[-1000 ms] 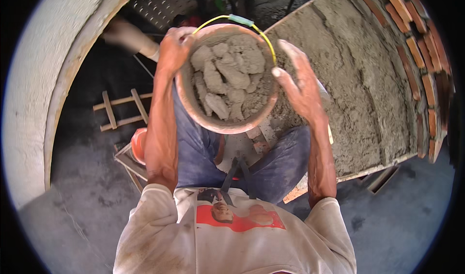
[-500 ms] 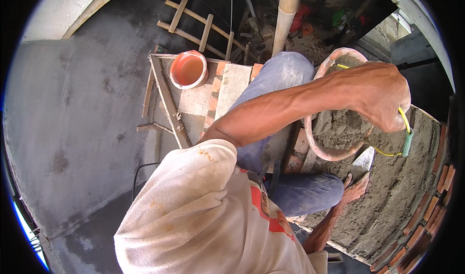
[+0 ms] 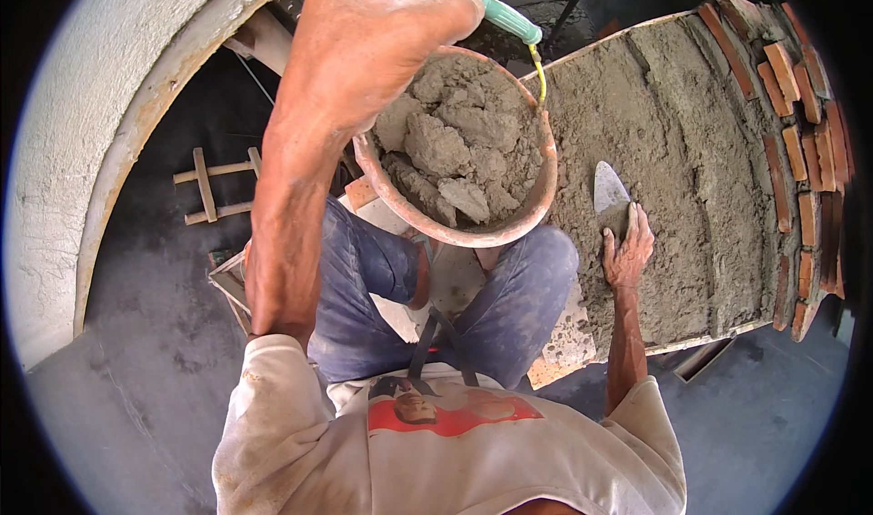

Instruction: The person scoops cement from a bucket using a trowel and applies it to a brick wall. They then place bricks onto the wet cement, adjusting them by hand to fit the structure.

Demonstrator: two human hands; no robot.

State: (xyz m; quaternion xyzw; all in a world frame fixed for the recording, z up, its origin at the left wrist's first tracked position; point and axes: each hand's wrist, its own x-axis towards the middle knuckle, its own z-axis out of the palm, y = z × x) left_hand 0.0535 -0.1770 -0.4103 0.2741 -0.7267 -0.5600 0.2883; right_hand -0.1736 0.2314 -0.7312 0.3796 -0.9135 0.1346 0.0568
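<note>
My left hand (image 3: 377, 28) is closed on the bucket's wire handle, by its green grip (image 3: 509, 17). Below it hangs or rests a clay-coloured bucket (image 3: 459, 235) in front of my knees; which of the two I cannot tell. Lumpy grey mortar (image 3: 446, 142) fills much of the bucket. To the right, a broad bed of wet mortar (image 3: 668, 142) spreads out in uneven ridges. Low over that bed, my right hand (image 3: 627, 251) holds a pointed trowel (image 3: 609, 186), its handle hidden under the fingers.
Rows of red bricks (image 3: 812, 165) line the far right side of the mortar bed. A rough wooden ladder (image 3: 205, 187) lies at the left, beyond a pale curved wall edge (image 3: 118, 151). My bent knees (image 3: 536, 265) are close to the bucket.
My view has turned toward the right, bringing the bucket to the middle. The bucket's inside and mortar lumps now show fully. Both hands keep their holds.
</note>
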